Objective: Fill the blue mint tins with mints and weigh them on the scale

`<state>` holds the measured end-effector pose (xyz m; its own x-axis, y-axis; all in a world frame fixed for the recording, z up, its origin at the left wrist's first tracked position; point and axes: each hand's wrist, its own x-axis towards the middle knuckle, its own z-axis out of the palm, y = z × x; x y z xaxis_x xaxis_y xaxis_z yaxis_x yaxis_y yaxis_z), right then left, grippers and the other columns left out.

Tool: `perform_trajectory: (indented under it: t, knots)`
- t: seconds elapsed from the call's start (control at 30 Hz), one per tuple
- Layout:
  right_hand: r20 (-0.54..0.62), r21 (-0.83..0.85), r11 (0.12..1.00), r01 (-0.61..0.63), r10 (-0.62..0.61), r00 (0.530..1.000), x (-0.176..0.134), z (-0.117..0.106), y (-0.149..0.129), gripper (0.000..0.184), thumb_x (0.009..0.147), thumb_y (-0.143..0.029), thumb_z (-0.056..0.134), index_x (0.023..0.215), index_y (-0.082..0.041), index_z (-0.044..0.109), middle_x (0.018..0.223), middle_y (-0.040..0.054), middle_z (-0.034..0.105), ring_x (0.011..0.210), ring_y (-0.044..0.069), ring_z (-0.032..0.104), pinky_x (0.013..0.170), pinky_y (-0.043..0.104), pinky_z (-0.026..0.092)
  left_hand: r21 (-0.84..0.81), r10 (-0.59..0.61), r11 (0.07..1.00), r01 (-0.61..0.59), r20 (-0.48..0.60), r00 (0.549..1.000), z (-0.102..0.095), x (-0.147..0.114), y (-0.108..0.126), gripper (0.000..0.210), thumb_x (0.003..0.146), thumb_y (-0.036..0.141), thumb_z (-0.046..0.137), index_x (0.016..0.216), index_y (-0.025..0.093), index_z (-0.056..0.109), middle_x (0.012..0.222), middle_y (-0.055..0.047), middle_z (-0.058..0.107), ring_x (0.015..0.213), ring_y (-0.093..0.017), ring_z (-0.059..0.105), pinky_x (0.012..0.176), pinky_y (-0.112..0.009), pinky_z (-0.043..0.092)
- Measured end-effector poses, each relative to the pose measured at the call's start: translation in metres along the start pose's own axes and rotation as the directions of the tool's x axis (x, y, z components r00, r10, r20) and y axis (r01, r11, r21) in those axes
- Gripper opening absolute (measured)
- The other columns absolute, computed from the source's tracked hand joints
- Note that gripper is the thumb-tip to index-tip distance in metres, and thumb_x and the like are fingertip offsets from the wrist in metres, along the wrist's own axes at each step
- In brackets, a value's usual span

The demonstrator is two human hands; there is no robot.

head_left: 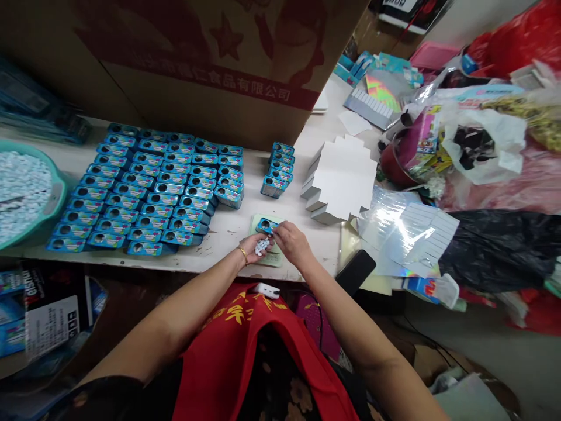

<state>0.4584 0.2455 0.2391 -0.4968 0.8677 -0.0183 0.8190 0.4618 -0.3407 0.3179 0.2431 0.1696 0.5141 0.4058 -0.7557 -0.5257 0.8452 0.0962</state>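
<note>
My left hand (pixel 249 245) is cupped palm up around a small heap of white pellets (pixel 262 248). Just beyond it, a small blue box (pixel 266 225) with a round hole in its face rests on a pale green device like a small scale (pixel 275 259). At the box's right end, my right hand (pixel 293 241) has its fingers pinched together; what is between the fingertips is hidden. Rows of similar blue boxes (pixel 151 210) stand to the left. A short column of them (pixel 277 169) stands beyond my hands.
A turquoise basin (pixel 59 193) of white pellets sits at far left. A tall cardboard carton (pixel 197 70) blocks the back. White folded cartons (pixel 342 178), a black phone (pixel 357 272), shiny sheets (pixel 407 234) and a black plastic bag (pixel 499 248) lie to the right.
</note>
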Motion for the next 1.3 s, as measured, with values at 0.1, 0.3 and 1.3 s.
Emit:
perform_trajectory:
  t: [0.1, 0.3, 1.3]
  knots:
    - [0.051, 0.057, 0.997, -0.048, 0.045, 0.998, -0.014, 0.011, -0.014, 0.023, 0.086, -0.023, 0.039, 0.099, -0.018, 0.058, 0.094, 0.0062, 0.058, 0.089, 0.017, 0.052, 0.076, 0.026, 0.043, -0.004, 0.012, 1.000, -0.012, -0.024, 1.000, -0.002, 0.003, -0.001, 0.005, 0.072, 0.013, 0.048, 0.067, 0.012, 0.049, 0.049, -0.001, 0.051, 0.038, -0.009, 0.047, 0.029, -0.015, 0.024]
    - [0.078, 0.017, 0.965, -0.261, 0.259, 0.963, -0.029, 0.040, -0.035, 0.042, 0.085, -0.022, 0.038, 0.126, -0.013, 0.038, 0.110, 0.0126, 0.052, 0.093, 0.021, 0.051, 0.077, 0.032, 0.045, -0.013, 0.051, 0.999, -0.052, -0.019, 0.999, -0.007, 0.006, -0.004, 0.009, 0.073, 0.015, 0.048, 0.065, 0.012, 0.050, 0.048, -0.001, 0.051, 0.037, -0.008, 0.045, 0.028, -0.016, 0.022]
    - [-0.201, 0.527, 0.826, -0.201, 0.350, 0.915, -0.039, 0.026, 0.019, 0.046, 0.074, -0.030, 0.057, 0.118, -0.024, 0.043, 0.111, 0.0077, 0.046, 0.089, 0.016, 0.051, 0.068, 0.030, 0.049, -0.133, 0.168, 0.979, -0.154, 0.101, 0.981, -0.086, -0.119, -0.011, 0.012, 0.078, 0.015, 0.047, 0.081, 0.010, 0.057, 0.068, -0.004, 0.052, 0.052, -0.007, 0.047, 0.032, -0.013, 0.029]
